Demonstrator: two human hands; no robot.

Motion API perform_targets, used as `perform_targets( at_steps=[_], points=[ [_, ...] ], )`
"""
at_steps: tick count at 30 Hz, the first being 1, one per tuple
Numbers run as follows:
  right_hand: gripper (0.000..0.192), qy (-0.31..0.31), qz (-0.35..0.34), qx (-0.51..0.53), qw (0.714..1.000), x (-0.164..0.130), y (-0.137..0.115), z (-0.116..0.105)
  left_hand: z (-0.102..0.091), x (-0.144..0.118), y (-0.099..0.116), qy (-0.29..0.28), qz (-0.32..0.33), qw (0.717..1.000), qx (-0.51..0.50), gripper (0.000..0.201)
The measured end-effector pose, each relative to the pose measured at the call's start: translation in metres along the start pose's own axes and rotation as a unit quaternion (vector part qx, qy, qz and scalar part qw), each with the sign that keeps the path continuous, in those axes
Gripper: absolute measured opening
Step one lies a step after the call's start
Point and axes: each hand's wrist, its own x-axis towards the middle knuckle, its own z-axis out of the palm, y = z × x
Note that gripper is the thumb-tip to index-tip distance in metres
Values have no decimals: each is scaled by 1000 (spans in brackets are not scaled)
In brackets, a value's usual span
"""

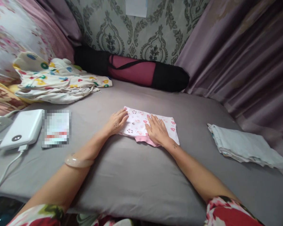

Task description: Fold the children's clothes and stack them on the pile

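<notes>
Beneath the left grip (118,121) and right grip (157,130), both laid flat, fingers extended and grasping nothing, lies the pink cloth (137,123); beyond them, the bag (134,72).

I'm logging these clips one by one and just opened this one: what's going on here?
A person has both bare hands on a folded white-and-pink printed cloth lying on a grey sheet. The left hand is at its left edge; the right hand lies spread on its right part. Off to the right lies a folded pale cloth; at the far left, a rumpled patterned cloth.
</notes>
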Motion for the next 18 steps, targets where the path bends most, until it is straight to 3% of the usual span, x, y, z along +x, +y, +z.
perform_targets(
  at_steps=[4,8,12,18],
  points=[
    [62,-13,11,3,1000,1,1,4,2,1,-4,11,15,1000,-6,48],
    [62,-24,14,10,1000,-1,-5,-6,3,2,-5,29,15,999,-37,47],
    [62,-1,-20,16,1000,1,-22,-9,3,3,-7,57,-9,995,-81,49],
    [63,-28,-25,24,999,4,-32,4,0,6,-11,96,-54,986,-121,44]
  ],
)
